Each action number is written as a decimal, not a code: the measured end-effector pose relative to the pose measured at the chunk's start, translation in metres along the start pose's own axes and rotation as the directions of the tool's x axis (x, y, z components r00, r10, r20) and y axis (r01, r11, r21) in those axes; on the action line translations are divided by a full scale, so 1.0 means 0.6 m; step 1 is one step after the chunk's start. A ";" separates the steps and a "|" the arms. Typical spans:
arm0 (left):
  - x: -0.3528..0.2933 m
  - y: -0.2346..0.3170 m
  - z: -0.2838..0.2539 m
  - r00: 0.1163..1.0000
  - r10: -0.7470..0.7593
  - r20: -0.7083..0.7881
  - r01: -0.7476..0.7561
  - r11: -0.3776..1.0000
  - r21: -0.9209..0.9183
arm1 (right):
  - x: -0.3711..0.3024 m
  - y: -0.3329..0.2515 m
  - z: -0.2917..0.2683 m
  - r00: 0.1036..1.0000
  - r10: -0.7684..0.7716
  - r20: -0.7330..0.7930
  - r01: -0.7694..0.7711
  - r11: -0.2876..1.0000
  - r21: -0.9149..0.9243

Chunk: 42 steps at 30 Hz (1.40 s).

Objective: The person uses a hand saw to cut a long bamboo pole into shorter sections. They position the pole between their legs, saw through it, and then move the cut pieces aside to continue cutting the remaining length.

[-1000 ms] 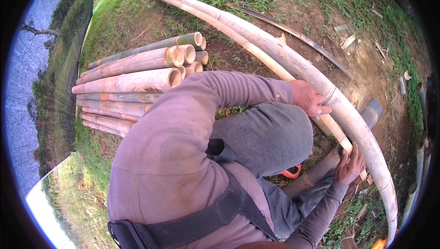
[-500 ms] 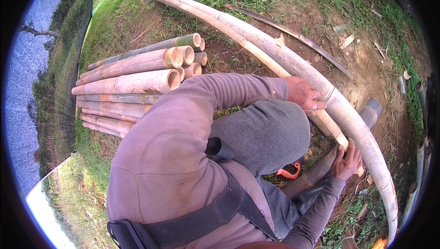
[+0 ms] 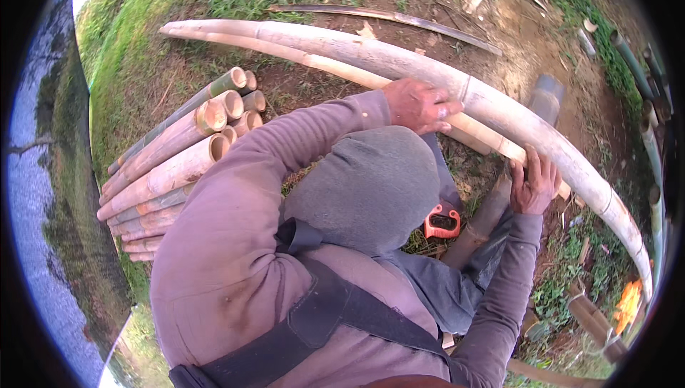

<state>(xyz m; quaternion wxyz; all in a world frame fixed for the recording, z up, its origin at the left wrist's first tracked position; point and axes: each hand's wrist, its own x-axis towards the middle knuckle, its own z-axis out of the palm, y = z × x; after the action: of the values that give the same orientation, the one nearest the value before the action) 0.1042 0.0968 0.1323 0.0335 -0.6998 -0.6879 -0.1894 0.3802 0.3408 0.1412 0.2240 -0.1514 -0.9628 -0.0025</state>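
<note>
A long, thick bamboo pole (image 3: pixel 499 106) lies across in front of me, its ends bent by the lens. Along its near side runs a narrow pale bamboo strip (image 3: pixel 328 63). My left hand (image 3: pixel 422 106) is closed over the strip beside a ring of the pole, fingers curled. Farther right, near the strip's right end, my right hand (image 3: pixel 535 182) grips it, fingers pointing away from me. Shorter bamboo pieces (image 3: pixel 492 206) lie below and under the pole. A handsaw with an orange handle (image 3: pixel 442 222) rests on the ground by my bent knee.
Cut bamboo poles (image 3: pixel 175 167) are stacked at the left. A dark split bamboo length (image 3: pixel 392 17) lies beyond the long pole. More bamboo (image 3: pixel 655 206) stands along the right edge. Something bright orange (image 3: pixel 628 306) shows near the pole's right end. Wood scraps dot the ground.
The view has turned, so the pole and stack appear farther left and the saw handle shows more fully. Both hands stay on the strip, with little visible shift along it.
</note>
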 end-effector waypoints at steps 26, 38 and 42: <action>0.030 -0.033 0.086 0.966 -0.002 -0.258 0.010 1.000 0.028 | -0.342 -0.231 0.194 0.470 0.214 0.856 -0.251 0.963 -0.103; 0.042 -0.048 0.092 0.985 0.069 -0.157 -0.033 0.975 0.219 | -0.257 -0.188 -0.125 0.604 0.355 0.714 -0.737 0.589 0.331; 0.042 -0.050 0.092 0.986 0.094 -0.136 -0.059 0.968 0.244 | -0.274 -0.143 -0.342 0.591 0.475 0.652 -0.783 0.533 0.321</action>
<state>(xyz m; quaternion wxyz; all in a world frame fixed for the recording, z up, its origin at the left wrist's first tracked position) 0.0865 0.1391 0.0828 0.1752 -0.7010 -0.6738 -0.1545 0.5835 0.1964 0.2602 -0.0084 -0.4204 -0.8076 0.4136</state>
